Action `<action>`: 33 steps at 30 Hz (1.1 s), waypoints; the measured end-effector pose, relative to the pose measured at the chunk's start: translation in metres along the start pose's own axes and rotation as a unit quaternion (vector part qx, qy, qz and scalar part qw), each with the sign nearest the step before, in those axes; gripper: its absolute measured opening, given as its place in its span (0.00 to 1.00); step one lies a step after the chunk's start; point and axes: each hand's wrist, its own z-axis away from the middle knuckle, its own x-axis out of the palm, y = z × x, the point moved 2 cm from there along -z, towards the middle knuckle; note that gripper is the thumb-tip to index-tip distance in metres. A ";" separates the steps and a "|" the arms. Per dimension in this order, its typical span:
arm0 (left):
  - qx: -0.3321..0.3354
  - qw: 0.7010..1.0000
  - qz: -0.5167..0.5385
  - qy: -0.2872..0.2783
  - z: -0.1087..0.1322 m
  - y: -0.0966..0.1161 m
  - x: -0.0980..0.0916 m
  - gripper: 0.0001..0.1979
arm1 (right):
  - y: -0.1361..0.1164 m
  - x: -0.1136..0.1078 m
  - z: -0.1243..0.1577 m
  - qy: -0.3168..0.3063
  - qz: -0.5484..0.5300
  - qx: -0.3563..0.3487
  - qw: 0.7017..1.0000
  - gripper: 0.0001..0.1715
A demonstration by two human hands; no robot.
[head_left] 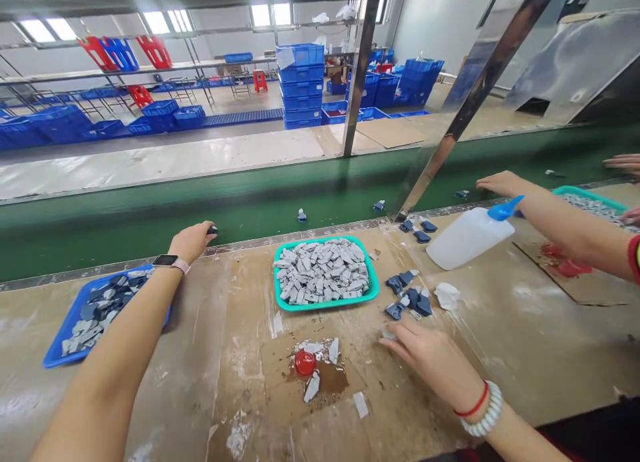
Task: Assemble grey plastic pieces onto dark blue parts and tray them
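My left hand (193,242) reaches out at the near edge of the green belt, with a small dark plastic part (213,230) pinched at its fingertips. Low over the table, my right hand (425,349) has its thumb and fingers closed round a small pale piece (387,333), mostly hidden. Just beyond that hand lie several dark blue-grey parts (419,301) with pale pieces among them, beside a crumpled white tissue (447,296). A teal tray (327,307) heaped with small light-grey pieces (323,270) stands between my hands. Closer to me sits a red round cap (305,363) on a wet patch with grey pieces.
A blue tray (55,355) of dark and grey parts is under my left forearm. A white bottle with a blue nozzle (470,239) stands right of centre. Small parts (301,215) ride the green belt (250,202). Metal posts (356,82) rise beyond. A co-worker's arm (555,215) reaches in at right.
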 end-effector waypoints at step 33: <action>-0.274 0.699 0.660 0.008 0.289 0.132 0.060 0.17 | -0.080 0.037 0.031 0.031 -0.121 -0.154 0.980 0.14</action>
